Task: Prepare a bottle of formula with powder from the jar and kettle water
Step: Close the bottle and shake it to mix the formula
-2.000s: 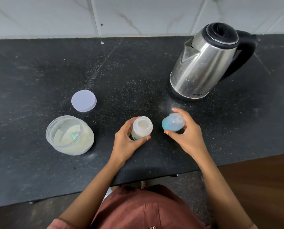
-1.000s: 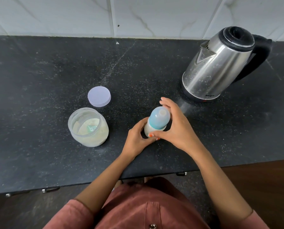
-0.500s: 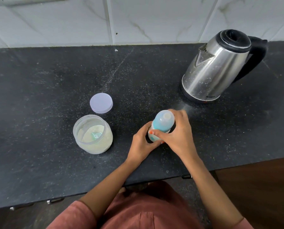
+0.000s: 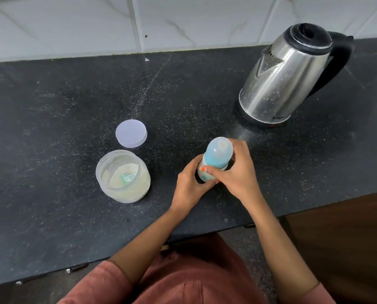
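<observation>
- Cap position changed: two seconds back your right hand (image 4: 238, 172) held the blue cap (image 4: 218, 152) beside the open bottle (image 4: 205, 175). Now the cap sits on the bottle neck.
- Your left hand (image 4: 191, 185) curls round the lower bottle body. Your right hand grips the cap's base, thumb in front, fingers round the back.
- Key relation: the bottle stands roughly upright, long axis near vertical, directly between your hands and touching both. No reach needed. Its base is hidden, so I can't confirm it's on the counter (image 4: 51, 106).
- My read: you're screwing the cap on. Twist about the bottle's axis while the left hand counter-holds. Can't tell if the threads are seated.
- Open jar (image 4: 122, 176) sits near your left hand, on its left, with a scoop (image 4: 127, 177) in the powder. Its lid (image 4: 131, 133) lies flat just behind it.
- Kettle (image 4: 288, 77) is back-right, well apart, spout facing left. Your right hand is nearer.
- Counter is black speckled stone with powder streaks. White tiled wall (image 4: 73, 23) behind.
</observation>
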